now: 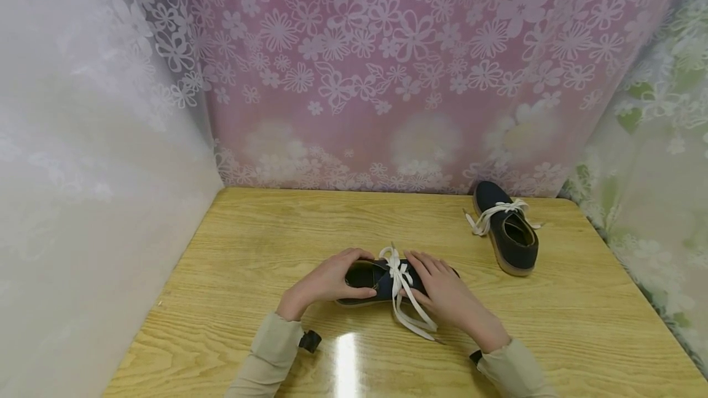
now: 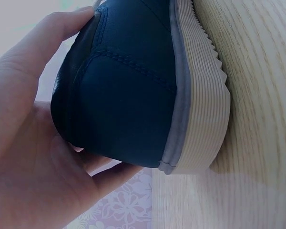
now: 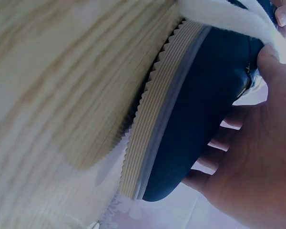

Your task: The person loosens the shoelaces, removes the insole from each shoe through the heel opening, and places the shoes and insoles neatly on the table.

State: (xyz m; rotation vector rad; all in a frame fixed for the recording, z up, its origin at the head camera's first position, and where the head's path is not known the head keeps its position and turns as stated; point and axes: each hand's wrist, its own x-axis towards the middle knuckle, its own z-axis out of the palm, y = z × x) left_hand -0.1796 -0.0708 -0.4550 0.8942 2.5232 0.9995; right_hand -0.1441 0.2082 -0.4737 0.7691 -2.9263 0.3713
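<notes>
A navy shoe (image 1: 383, 286) with a pale ribbed sole lies sideways at the middle of the table, its toe to the right. My left hand (image 1: 327, 279) grips the heel end, thumb on the near side and fingers over the far side; the left wrist view shows the heel (image 2: 128, 109) close up. Around the front part, my right hand (image 1: 445, 290) holds the shoe, its thumb near the lace in the right wrist view, with the toe (image 3: 169, 167) below. White laces (image 1: 396, 270) form a bow, and long loose ends hang over the near side.
A matching shoe (image 1: 520, 257) with white laces stands at the back right of the wooden table (image 1: 265, 226). Behind the table hangs a pink flowered curtain (image 1: 354, 140). Pale sheets flank both sides. A bright reflection shows on the tabletop near the front.
</notes>
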